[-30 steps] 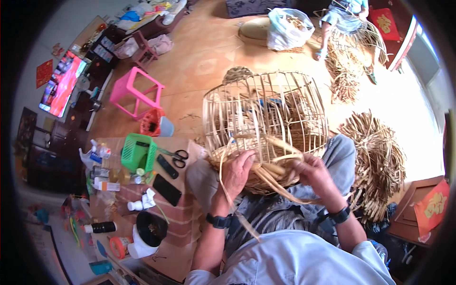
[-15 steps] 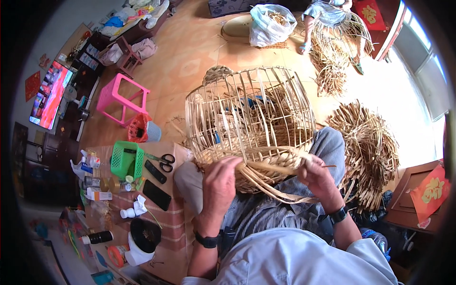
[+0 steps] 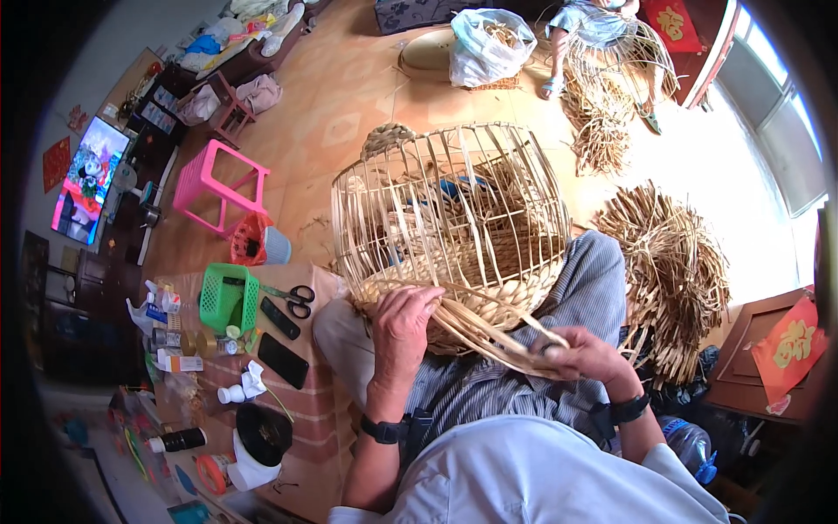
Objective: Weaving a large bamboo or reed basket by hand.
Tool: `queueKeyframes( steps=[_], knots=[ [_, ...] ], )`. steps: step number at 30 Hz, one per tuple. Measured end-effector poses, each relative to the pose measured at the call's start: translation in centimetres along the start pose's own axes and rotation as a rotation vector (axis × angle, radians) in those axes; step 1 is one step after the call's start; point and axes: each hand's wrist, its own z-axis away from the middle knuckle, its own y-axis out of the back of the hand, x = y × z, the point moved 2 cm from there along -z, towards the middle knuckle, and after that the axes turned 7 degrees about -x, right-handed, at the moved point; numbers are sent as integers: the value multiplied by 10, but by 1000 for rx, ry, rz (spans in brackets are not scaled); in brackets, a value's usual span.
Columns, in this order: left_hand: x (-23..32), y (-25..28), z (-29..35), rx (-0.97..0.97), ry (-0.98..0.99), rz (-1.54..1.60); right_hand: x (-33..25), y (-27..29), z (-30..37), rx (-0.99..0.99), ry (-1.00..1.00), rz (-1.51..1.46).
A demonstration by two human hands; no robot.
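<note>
A half-woven straw basket (image 3: 532,288) rests on its side across my lap, its bare upright stakes pointing away from me and a thick plaited band at the near end. My left hand (image 3: 403,327) is closed over the near left edge of the weave, pinching the base of some loose straw strands (image 3: 480,325). Those strands run to the right, where my right hand (image 3: 580,354) grips their far ends, low over my right thigh. Loose straw and something blue show through the stakes inside the basket.
To my left a table (image 3: 314,428) bears a green plastic basket (image 3: 229,297), scissors (image 3: 300,301), a black phone (image 3: 283,360) and bottles. A pink stool (image 3: 218,188) and a bin (image 3: 262,240) stand beyond. Straw (image 3: 668,279) lies heaped at right; another person (image 3: 594,26) sits far off.
My right hand has moved down and slightly left, drawing the strands lower and away from the basket's edge. My left hand stays at the near left edge.
</note>
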Motion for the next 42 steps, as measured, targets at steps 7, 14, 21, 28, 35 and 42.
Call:
queueKeyframes(
  steps=[7, 14, 21, 28, 35, 42],
  knots=[
    [-6, 1, -1, -9, -18, 78, -13, 53, 27, 388, 785, -539],
    [-9, 3, 0, -80, 153, 324, 3, 70, 36, 668, 775, -779],
    [-12, -1, -2, -126, 85, 331, -50, 29, 23, 491, 538, -61],
    [-13, -5, 3, -65, 85, 306, -48, 65, 25, 382, 814, -264],
    [-17, -8, 5, -60, 125, 385, -40, 65, 62, 387, 418, -91],
    [-13, 6, 5, -179, 107, 396, -40, -55, -9, 111, 2, 922]
  ],
)
